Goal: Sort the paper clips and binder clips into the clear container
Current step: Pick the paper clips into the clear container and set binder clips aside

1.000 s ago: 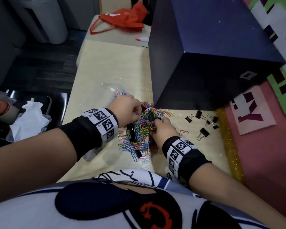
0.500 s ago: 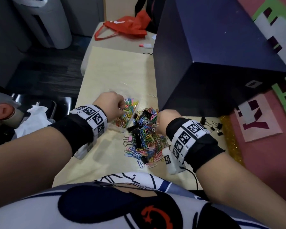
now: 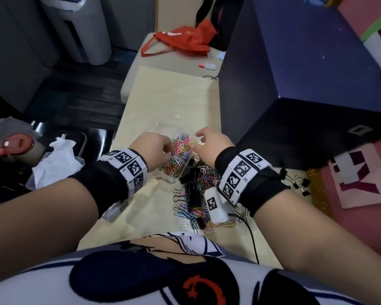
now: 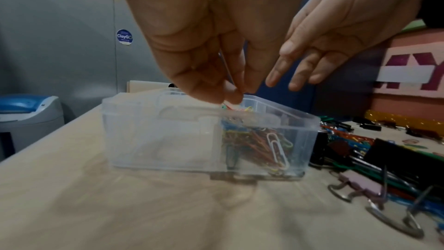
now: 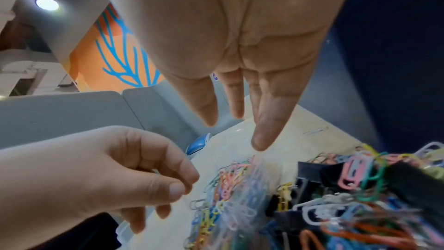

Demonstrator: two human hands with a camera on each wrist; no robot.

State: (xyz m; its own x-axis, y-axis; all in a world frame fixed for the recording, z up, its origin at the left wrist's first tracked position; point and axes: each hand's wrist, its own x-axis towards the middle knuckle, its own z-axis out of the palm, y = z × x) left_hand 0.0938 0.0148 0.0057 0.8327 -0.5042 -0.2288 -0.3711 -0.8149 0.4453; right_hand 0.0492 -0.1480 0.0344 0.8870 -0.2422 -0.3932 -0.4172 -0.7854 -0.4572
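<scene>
A clear container (image 3: 173, 178) stands on the pale table (image 3: 163, 102), its right compartment holding coloured paper clips (image 3: 180, 150). My left hand (image 3: 169, 148) hovers over it and pinches a thin paper clip (image 4: 225, 67) between thumb and fingers. My right hand (image 3: 198, 139) is beside it above the container, its fingers (image 5: 261, 136) straight and holding nothing. Just right of the container lies a mixed pile (image 3: 198, 186) of paper clips and black binder clips (image 4: 406, 161). Several small binder clips (image 3: 295, 181) lie apart at the far right.
A large dark blue box (image 3: 295, 95) stands close behind and right of the hands. Pink foam mat (image 3: 361, 183) borders the table's right edge. A red bag (image 3: 185, 40) and marker (image 3: 207, 66) lie far back. A black cable (image 3: 251, 234) trails near the front edge.
Both hands have left the pile and risen to above the container. The right hand's fingers have straightened and it holds nothing now. The head view has tilted up.
</scene>
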